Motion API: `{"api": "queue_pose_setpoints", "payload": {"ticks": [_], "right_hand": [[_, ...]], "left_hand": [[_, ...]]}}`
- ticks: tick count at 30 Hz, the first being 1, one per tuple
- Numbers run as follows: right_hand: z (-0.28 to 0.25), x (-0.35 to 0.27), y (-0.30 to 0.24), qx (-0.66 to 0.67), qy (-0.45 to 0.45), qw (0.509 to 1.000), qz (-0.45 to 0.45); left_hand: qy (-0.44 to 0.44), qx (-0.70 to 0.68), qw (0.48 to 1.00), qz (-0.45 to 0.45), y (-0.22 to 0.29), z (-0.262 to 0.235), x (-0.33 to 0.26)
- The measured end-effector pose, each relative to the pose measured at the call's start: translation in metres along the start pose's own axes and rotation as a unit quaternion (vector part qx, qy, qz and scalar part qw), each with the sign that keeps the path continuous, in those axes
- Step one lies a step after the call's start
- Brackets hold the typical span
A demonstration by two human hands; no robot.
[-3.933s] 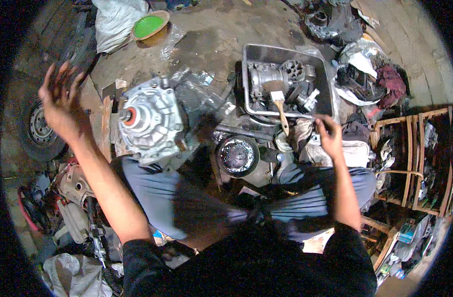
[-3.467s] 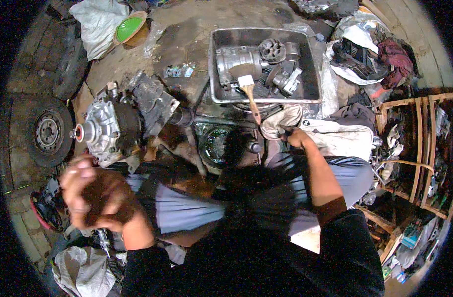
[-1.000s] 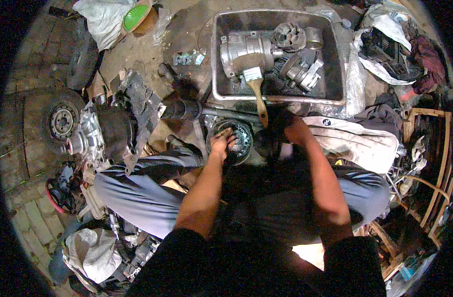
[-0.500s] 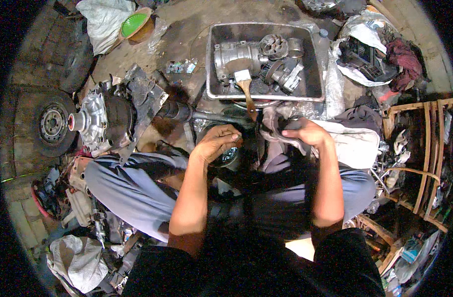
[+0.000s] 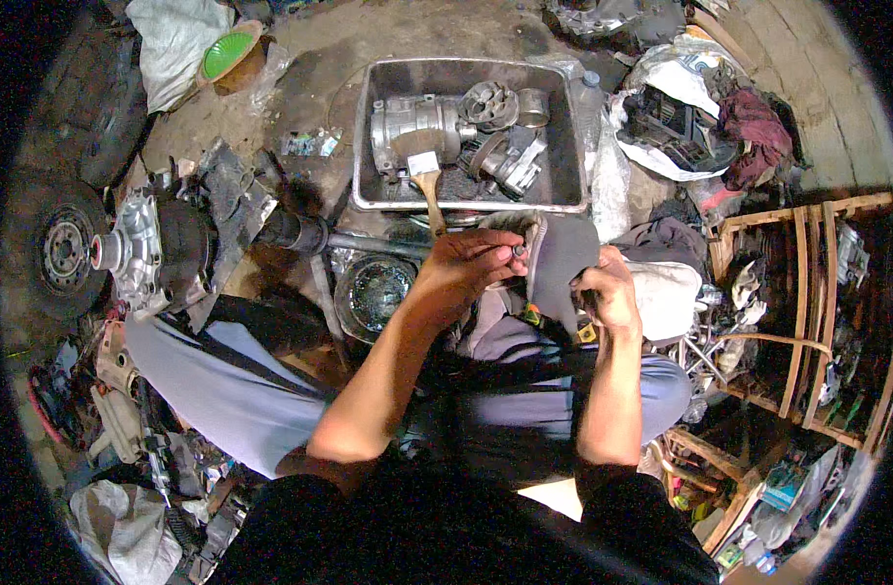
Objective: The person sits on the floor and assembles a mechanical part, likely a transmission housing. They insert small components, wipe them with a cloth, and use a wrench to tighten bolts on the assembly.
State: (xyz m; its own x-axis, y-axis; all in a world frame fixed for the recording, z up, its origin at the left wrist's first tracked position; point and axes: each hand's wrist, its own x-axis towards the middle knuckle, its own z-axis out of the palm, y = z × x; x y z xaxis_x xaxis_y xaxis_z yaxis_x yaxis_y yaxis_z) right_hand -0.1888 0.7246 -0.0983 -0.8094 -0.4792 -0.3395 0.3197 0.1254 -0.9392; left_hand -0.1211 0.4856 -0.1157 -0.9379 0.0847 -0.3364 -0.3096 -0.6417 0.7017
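Observation:
Between the fingertips of my left hand (image 5: 466, 261) I pinch a small dark round metal part (image 5: 519, 252). My right hand (image 5: 608, 292) is closed on a grey cloth (image 5: 566, 255), which hangs spread between both hands; its left edge lies close to the small part. Just beyond my left hand, a paintbrush (image 5: 427, 190) with a wooden handle leans over the front rim of a metal tray (image 5: 471, 206). Left of my forearm sits a dark container (image 5: 344, 302) with shiny liquid in it.
In the tray lie a silver cylindrical housing (image 5: 407, 125) and several metal parts. A large finned housing (image 5: 154, 249) stands at left, near a wheel (image 5: 68, 249). At right are a white sack (image 5: 676, 73) of dark parts and a wooden frame (image 5: 802, 312).
My left hand has moved right, away from above the liquid container, and now shows a small metal part. The grey cloth in my right hand is more spread out and raised. The view has shifted.

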Motion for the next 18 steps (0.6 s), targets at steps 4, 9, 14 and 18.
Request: {"api": "queue_pose_setpoints", "payload": {"ticks": [4,9,14,18], "right_hand": [[0.022,-0.003,-0.020,-0.165,0.003,0.984,-0.073],[0.036,-0.003,-0.029,-0.126,-0.009,0.982,-0.139],[0.052,0.005,-0.022,-0.193,0.033,0.964,-0.180],[0.066,0.009,-0.010,-0.202,0.079,0.951,-0.220]], "left_hand": [[0.004,0.007,1.000,0.020,-0.001,-0.005,0.001],[-0.006,0.064,0.997,0.036,0.000,-0.001,0.004],[-0.026,0.278,0.940,0.196,-0.006,-0.006,0.012],[-0.017,0.282,0.915,0.287,-0.015,0.000,0.009]]}}
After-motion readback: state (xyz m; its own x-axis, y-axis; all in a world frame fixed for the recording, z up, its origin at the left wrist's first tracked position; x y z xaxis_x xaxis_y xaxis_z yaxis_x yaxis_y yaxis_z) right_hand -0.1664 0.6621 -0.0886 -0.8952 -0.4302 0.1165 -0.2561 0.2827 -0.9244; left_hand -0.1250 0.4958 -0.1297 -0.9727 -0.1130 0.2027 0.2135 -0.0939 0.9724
